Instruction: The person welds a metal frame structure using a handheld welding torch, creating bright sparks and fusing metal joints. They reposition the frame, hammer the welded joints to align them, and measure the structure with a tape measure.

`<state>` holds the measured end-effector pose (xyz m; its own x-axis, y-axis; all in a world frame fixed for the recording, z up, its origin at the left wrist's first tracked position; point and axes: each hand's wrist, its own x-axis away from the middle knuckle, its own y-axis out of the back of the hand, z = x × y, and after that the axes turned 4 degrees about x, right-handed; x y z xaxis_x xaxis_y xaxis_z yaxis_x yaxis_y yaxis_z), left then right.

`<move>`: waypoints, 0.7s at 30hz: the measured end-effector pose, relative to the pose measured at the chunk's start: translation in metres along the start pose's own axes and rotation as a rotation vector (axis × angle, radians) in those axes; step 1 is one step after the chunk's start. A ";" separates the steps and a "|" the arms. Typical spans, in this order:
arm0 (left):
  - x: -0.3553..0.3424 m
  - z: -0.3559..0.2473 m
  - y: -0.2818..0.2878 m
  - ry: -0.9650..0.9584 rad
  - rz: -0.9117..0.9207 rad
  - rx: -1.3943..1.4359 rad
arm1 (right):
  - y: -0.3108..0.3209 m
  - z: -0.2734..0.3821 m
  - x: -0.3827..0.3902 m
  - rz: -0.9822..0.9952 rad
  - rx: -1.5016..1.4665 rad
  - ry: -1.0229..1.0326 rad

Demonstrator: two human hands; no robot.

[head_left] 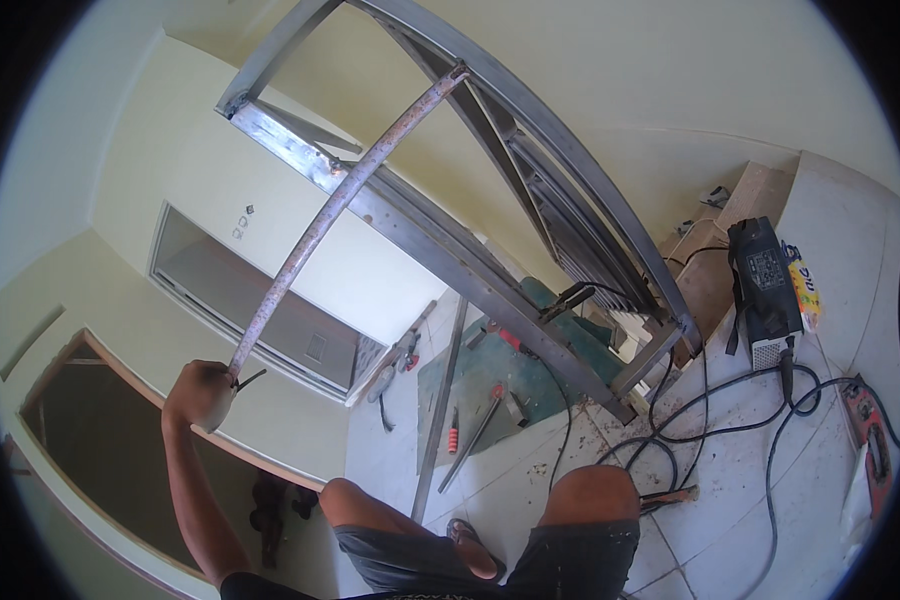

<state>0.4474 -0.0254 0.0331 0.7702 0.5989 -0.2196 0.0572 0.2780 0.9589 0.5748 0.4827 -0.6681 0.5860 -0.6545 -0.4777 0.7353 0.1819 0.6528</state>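
Note:
My left hand [200,395] is raised at the left with its fingers closed round the lower end of a long, rust-spotted metal pipe [295,258]. A short dark piece sticks out beside the fingers; I cannot make out what it is. The pipe slants up to the right, crossing in front of a large grey steel frame [425,240] with a curved side and several slats. Its far end lies against or just before the frame's upper bar; I cannot tell if they touch. A small bright spot shows on the frame beside the pipe. My right hand is out of sight.
A black welding machine [765,280] stands at the right, its cables [690,435] looping over the tiles. Beyond them lies a red tool [870,440]. Under the frame, a green mat [490,395] bears an orange-handled tool [453,435] and a long steel bar [445,400].

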 end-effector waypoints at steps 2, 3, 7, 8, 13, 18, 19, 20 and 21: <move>0.001 -0.001 -0.001 -0.002 -0.003 -0.004 | 0.000 -0.002 0.002 0.000 -0.004 -0.001; 0.001 -0.002 -0.001 -0.004 -0.005 0.000 | 0.001 -0.003 0.003 0.000 -0.005 -0.002; 0.000 -0.003 0.000 -0.022 -0.032 0.015 | -0.005 -0.014 0.011 0.002 0.002 -0.010; -0.002 -0.001 -0.001 -0.032 -0.031 0.017 | -0.004 -0.013 0.010 0.008 0.019 -0.010; -0.004 0.008 -0.003 -0.019 -0.002 0.081 | 0.004 -0.003 0.001 0.036 0.104 -0.013; -0.008 0.008 -0.009 -0.009 -0.014 0.109 | 0.004 0.002 0.000 0.032 0.103 -0.030; -0.007 0.007 -0.009 -0.013 -0.015 0.104 | 0.004 -0.002 0.002 0.030 0.096 -0.035; -0.006 0.007 -0.009 -0.017 -0.017 0.100 | 0.005 -0.006 0.003 0.027 0.088 -0.039; -0.006 0.007 -0.010 -0.020 -0.019 0.096 | 0.004 -0.011 0.004 0.024 0.080 -0.043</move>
<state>0.4467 -0.0369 0.0265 0.7806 0.5791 -0.2350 0.1319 0.2150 0.9677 0.5841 0.4884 -0.6737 0.5869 -0.6816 -0.4370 0.6908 0.1400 0.7093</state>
